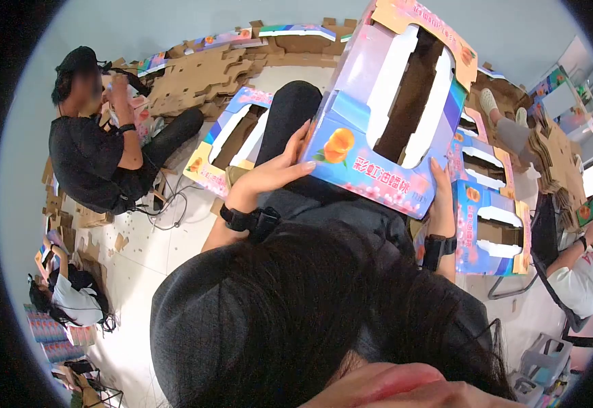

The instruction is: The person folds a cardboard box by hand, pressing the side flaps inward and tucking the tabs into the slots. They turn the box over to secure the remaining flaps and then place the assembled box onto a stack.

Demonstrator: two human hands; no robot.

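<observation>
A colourful cardboard fruit box (337,112), printed with a peach and Chinese characters, is held up in front of me. A long opening with white edges in its top shows the brown inside. My left hand (279,166) grips its left lower corner, fingers along the side and thumb on the printed face. My right hand (441,194) holds the right lower edge, its fingers partly hidden behind the box. Both wrists wear black straps. Another printed box (208,151) stands left of my knee, and several more boxes (472,228) are lined up at my right.
Flat brown cardboard (198,80) lies piled along the back wall. A person in black (85,153) sits at the left, near a cable (174,211) on the floor. Other people sit at lower left and far right. Grey plastic stools (545,357) stand at lower right.
</observation>
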